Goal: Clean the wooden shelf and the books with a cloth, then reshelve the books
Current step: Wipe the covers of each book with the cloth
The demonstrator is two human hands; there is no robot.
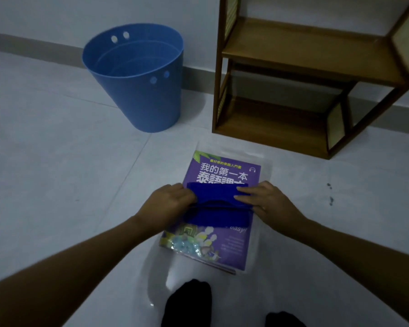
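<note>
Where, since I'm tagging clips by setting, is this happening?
Probably a plain room in a home: pale tiled floor, a wooden shelf against the wall and a blue bucket beside it.

The book [222, 171] lies on the floor [57, 161] with the cloth [216, 215] across its middle. The left grip [168, 201] holds the cloth's left end and the right grip [269, 199] rests on its right end. Behind the book, the bucket [139, 90] stands to the left and the shelf [293, 53] to the right, both near the wall [57, 15].
</note>
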